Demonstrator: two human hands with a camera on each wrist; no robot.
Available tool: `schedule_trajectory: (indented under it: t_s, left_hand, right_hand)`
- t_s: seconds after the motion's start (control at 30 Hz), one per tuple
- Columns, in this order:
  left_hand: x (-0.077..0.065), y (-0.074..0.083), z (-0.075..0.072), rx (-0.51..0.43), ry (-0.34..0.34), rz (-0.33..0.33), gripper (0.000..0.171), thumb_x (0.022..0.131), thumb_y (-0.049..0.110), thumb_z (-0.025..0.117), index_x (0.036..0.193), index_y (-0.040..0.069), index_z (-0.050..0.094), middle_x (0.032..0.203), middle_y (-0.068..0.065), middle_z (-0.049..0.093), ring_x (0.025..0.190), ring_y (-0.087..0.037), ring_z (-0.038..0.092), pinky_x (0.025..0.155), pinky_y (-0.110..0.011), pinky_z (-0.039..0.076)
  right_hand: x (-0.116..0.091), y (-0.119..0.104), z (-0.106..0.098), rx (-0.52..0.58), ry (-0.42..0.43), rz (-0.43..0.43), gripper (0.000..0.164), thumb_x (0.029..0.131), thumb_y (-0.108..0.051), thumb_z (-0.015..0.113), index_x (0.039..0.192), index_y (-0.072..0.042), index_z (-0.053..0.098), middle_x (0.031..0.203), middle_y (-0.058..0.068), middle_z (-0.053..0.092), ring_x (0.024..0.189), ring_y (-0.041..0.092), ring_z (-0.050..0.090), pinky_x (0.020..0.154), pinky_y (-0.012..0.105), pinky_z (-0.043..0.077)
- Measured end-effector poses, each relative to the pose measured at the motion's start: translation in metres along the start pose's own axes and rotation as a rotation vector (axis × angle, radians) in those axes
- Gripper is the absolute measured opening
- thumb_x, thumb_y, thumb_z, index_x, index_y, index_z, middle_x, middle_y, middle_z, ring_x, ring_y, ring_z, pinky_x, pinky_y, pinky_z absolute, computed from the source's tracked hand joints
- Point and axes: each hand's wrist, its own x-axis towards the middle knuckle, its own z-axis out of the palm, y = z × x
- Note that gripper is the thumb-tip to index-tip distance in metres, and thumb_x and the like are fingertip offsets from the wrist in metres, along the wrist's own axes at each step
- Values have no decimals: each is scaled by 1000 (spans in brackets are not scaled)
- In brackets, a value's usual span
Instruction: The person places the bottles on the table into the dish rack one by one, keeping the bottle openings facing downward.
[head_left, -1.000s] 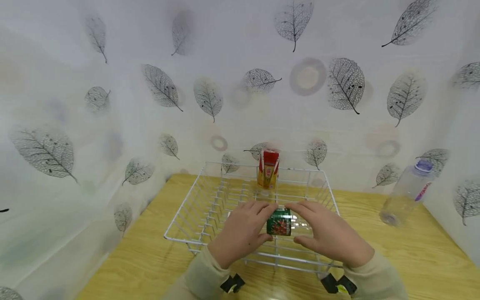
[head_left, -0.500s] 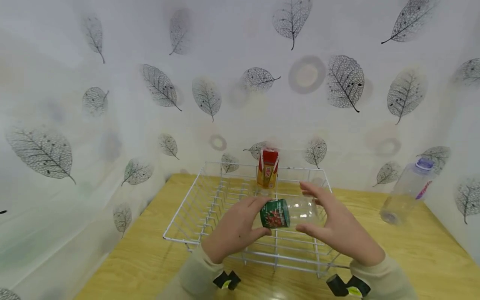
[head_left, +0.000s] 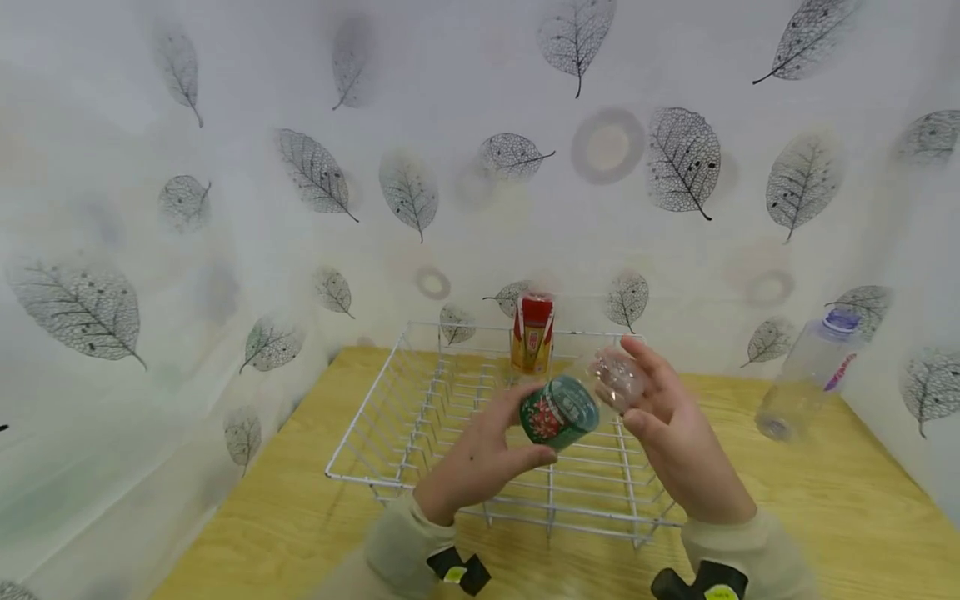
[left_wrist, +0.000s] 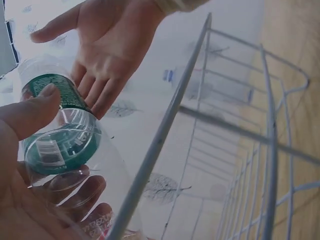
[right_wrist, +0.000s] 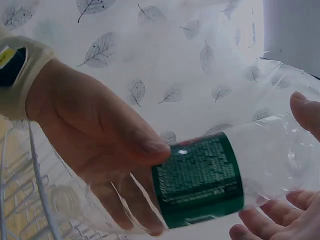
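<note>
Clear plastic with a green label (head_left: 551,414) makes up the bottle (head_left: 579,402), which the left grip (head_left: 482,457) holds tilted, thumb laid on the label and fingers bent behind it. Its base points away from that grip toward the right grip (head_left: 682,433), where thumb and fingers stand apart beside it; whether a fingertip touches the plastic I cannot tell.

The left grip seems to carry all the weight, so if the thumb slackens on that smooth wall, the bottle could roll or slide out. Below both grips sits the wire basket (head_left: 367,481); a drop might glance off its wires onto the bench (head_left: 277,517). Squeezing too hard could dent the wall. Reaching far forward of the grips could topple the red-and-yellow carton (head_left: 533,333).
</note>
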Motion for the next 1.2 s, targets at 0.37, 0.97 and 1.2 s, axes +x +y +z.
schedule_trajectory:
  t_s: [0.37,0.97,1.2]
  left_hand:
    - [2,-2,13,-181,-99,-2,71,93,34,74,153,32,37,142,7,54,128,-16,54,107,-44,45]
    - [-9,-6,-7,-9,-116,-45,75,97,44,68,159,37,27,156,5,41,140,-20,42,114,-46,37]
    - [-30,-20,-41,98,-85,-109,77,98,46,65,161,32,24,162,6,32,142,-27,39,113,-53,37]
  right_hand:
    - [6,16,18,118,-47,-61,52,104,-19,59,147,0,37,150,24,41,140,37,39,112,38,41]
    - [6,7,4,-74,16,9,48,105,-15,57,149,-5,41,147,17,49,134,32,47,104,35,48]
    - [2,2,-2,-110,56,34,47,106,-12,55,151,-12,41,149,12,50,135,26,47,104,29,46]
